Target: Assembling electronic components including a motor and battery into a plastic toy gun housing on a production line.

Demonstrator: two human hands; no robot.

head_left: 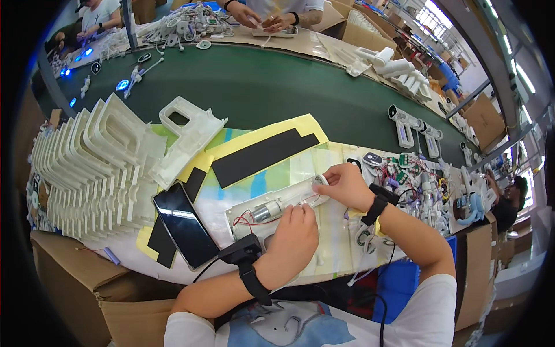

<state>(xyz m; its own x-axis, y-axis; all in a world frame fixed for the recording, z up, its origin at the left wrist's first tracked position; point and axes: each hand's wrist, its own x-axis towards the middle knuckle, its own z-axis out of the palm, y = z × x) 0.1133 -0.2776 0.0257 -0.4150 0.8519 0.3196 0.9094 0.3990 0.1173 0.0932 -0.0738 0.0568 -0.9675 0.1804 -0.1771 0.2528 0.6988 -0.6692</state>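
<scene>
A long white plastic housing half (237, 211) lies on the worktable before me, its inner side up. In it sit a silver cylindrical motor (267, 211) and loops of red wire (243, 219). My left hand (293, 236) reaches over the housing's near edge, fingertips pinched together by a thin red wire; whatever they hold is hidden. At the housing's right end my right hand (348, 186) grips a small rounded white part (319, 180) between thumb and fingers. A dark-screened phone (184, 224) lies left of the housing.
Stacked white housing shells (98, 168) stand at left, with a loose handle-shaped shell (191, 130) beside them. Wired parts (413, 188) are piled at right. Beyond runs a green conveyor belt (248, 87); across it another person's hands (263, 20) work. A cardboard box (87, 272) stands near left.
</scene>
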